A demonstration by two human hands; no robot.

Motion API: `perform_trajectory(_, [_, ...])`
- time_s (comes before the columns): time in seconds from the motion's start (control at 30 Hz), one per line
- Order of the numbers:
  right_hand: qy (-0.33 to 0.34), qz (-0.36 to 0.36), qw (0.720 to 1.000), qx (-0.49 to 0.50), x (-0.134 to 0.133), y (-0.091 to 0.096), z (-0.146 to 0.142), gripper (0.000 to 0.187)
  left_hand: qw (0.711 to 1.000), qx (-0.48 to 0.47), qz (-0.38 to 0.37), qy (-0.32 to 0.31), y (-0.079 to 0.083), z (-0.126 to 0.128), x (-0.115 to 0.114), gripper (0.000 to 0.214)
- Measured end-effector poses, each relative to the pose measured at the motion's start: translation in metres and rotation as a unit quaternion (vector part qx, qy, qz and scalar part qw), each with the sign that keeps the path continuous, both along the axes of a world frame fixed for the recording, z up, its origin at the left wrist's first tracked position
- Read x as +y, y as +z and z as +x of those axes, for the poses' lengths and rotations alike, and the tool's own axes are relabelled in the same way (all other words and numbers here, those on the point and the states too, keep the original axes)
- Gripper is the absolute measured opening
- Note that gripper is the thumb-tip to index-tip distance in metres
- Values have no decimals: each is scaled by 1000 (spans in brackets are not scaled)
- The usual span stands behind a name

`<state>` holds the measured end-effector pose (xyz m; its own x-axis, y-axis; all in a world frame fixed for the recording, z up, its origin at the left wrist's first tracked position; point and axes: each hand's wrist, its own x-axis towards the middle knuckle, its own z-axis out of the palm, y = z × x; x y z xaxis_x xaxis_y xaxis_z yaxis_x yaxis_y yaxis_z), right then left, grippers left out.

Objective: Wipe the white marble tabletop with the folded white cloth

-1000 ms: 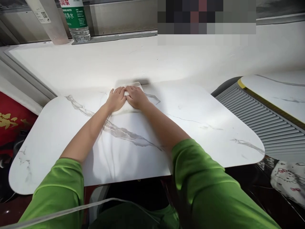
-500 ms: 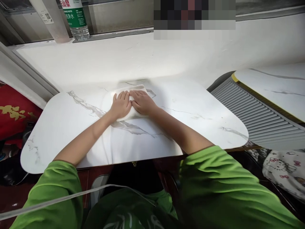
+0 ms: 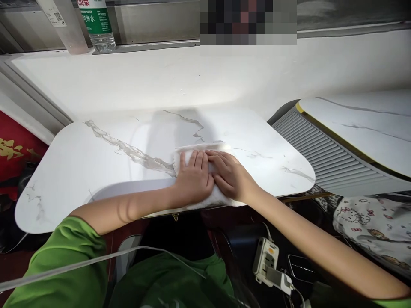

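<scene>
A white fluffy cloth (image 3: 220, 199) lies on the white marble-patterned table (image 3: 93, 171), close to its near edge. Flat on the cloth's left part rests my left hand (image 3: 194, 175), its fingers stretched out and slightly apart. My right hand (image 3: 229, 173) lies beside it, fingers extended and a little bent, pressing on the cloth's right part. The two hands touch at the thumbs and fingertips. Both cover much of the cloth.
A water bottle (image 3: 102, 25) and a frosted bottle (image 3: 69, 30) stand on the ledge behind. At right are a ribbed cabinet (image 3: 305, 141) and a Hello Kitty cloth (image 3: 369, 226). Below the table sits a power strip (image 3: 268, 261) with a plug and cables.
Both hands and the cloth have moved toward me and to the right, from the table's middle to its near edge. The view has shifted slightly, and the power strip now shows.
</scene>
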<state>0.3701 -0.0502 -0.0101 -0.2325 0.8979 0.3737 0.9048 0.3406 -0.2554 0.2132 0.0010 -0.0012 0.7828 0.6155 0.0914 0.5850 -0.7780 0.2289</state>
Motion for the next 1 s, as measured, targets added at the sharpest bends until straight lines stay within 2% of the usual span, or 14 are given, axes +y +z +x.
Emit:
perform_trajectory(0.13, [-17,5,1000,1,46,-4,13,49,999,-12,-11,28,0,16,36,59])
perform_trajectory(0.4, [-50,6,999,-2,171,-12,36,43,998,-11,-13,62,1,47,152,56])
perform_trajectory(0.53, [-51,-6,999,0,213,-11,45,42,994,-19,-6,105,0,59,186,55])
perform_trajectory(0.67, [-66,-16,998,10,233,-9,52,41,993,-20,1,119,-1,66,201,54])
perform_trajectory(0.8, [-76,-21,997,11,229,-8,53,43,992,-20,5,121,-1,66,203,54])
perform_trajectory(0.9, [-77,-22,997,22,217,-9,53,45,993,-13,3,121,-1,64,193,55])
perform_trajectory(1.0, [-52,-17,998,27,196,-12,56,47,993,-4,1,115,1,61,169,56])
